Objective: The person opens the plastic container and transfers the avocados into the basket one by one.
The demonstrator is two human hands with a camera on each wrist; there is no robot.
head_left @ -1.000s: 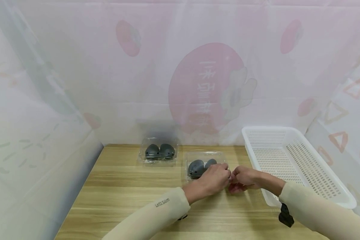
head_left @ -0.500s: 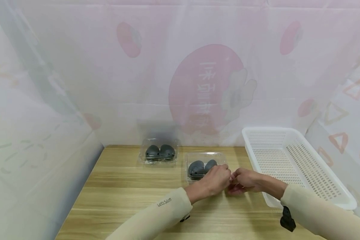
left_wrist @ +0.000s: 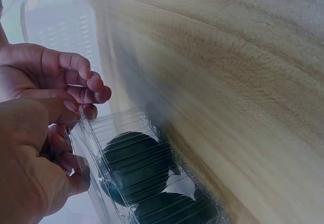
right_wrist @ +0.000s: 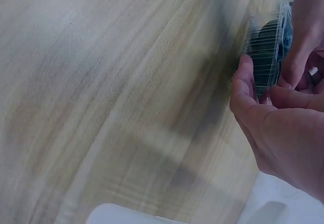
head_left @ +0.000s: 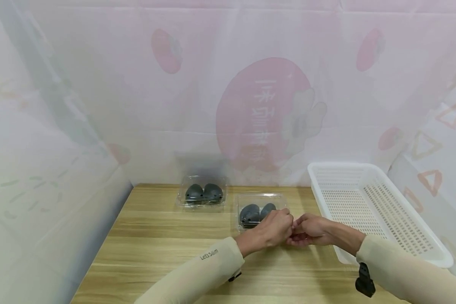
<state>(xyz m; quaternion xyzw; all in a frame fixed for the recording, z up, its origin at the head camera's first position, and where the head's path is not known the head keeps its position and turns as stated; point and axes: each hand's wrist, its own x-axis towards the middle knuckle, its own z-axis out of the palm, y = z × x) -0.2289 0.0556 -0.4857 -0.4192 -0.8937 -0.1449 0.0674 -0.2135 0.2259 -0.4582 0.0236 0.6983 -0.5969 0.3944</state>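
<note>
A clear plastic clamshell box (head_left: 261, 197) stands on the wooden table, holding dark grey, egg-shaped pieces with small dark holes. My left hand (head_left: 271, 230) pinches the rim near the box's right corner, its thumb and fingers on the lip in the left wrist view. Beside it, my right hand (head_left: 313, 230) grips that same corner; in the right wrist view its thumb (right_wrist: 291, 97) presses near the rim, with a finger along the outer side. The hands nearly touch and hide the box's right end. The lid looks down over the pieces, though its seal is hidden.
Farther back on the left sits a second clear box (head_left: 220, 198) with similar dark pieces (head_left: 213, 192). A white perforated basket (head_left: 435, 253) stands on the right. Behind the wooden table (head_left: 156, 240) hangs a printed cloth backdrop (head_left: 175, 114), with cloth sides left and right.
Both hands stay at the same corner of the box, with only small shifts of the fingers. The head view has drifted slightly; the boxes and basket keep their places.
</note>
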